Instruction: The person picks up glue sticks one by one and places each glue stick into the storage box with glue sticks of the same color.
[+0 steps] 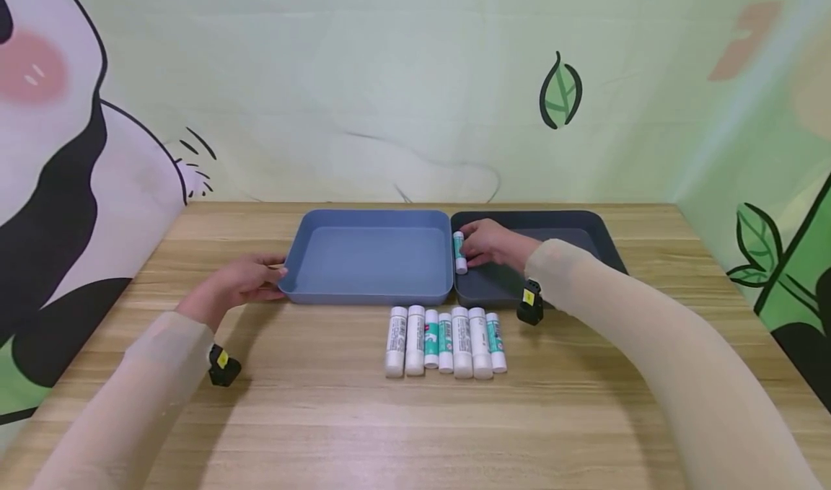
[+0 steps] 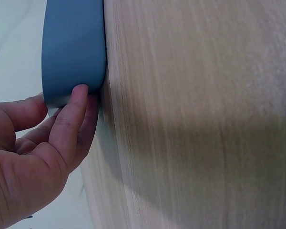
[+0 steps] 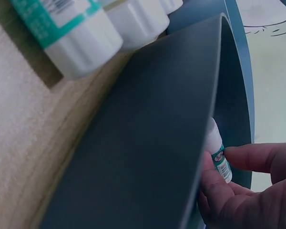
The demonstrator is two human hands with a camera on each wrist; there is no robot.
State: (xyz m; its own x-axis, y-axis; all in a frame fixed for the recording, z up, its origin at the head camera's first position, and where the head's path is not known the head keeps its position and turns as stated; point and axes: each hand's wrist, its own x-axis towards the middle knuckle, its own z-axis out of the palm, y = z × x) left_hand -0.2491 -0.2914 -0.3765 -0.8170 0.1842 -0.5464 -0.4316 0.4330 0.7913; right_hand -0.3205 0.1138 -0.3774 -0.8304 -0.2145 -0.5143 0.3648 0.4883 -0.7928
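Observation:
My right hand [image 1: 490,242] pinches a small white-and-teal glue stick [image 1: 459,252] inside the left end of the dark grey tray [image 1: 604,248]. The right wrist view shows thumb and fingers around this glue stick [image 3: 218,150], partly behind the tray wall [image 3: 148,119]. At the blue tray [image 1: 370,263], my left hand [image 1: 243,281] holds the left side near the front corner. Its thumb is by the rim and a fingertip lies against the outer wall [image 2: 74,52] in the left wrist view. A row of several glue sticks [image 1: 445,342], larger and smaller, lies in front of the trays.
Both trays stand side by side on the wooden table [image 1: 324,418], close to the back wall [image 1: 292,115] with its printed sheet. In the right wrist view, the ends of glue sticks [image 3: 88,50] show just outside the grey tray.

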